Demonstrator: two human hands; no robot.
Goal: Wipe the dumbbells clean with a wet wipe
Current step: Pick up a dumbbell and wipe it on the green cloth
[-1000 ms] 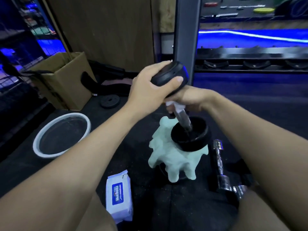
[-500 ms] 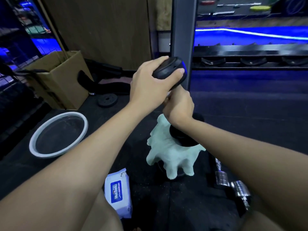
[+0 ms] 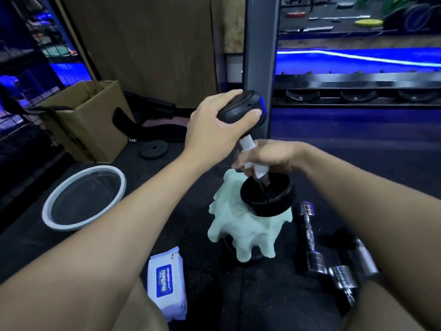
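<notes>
Black dumbbell (image 3: pixel 253 149): upright on pale green cloth (image 3: pixel 238 225). Left hand (image 3: pixel 214 125) grips its top head; right hand (image 3: pixel 267 156) wraps white wet wipe (image 3: pixel 259 172) round the handle. Wipe packet (image 3: pixel 167 283) below-left of dumbbell; chrome dumbbells (image 3: pixel 310 237), probably two, to its right.

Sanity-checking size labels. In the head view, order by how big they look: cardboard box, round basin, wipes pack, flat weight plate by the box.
1. Cardboard box
2. Basin, close behind; it sits nearer the camera, so that order is unsure
3. Wipes pack, nearest the camera
4. Weight plate, clearly smallest, but also far back
</notes>
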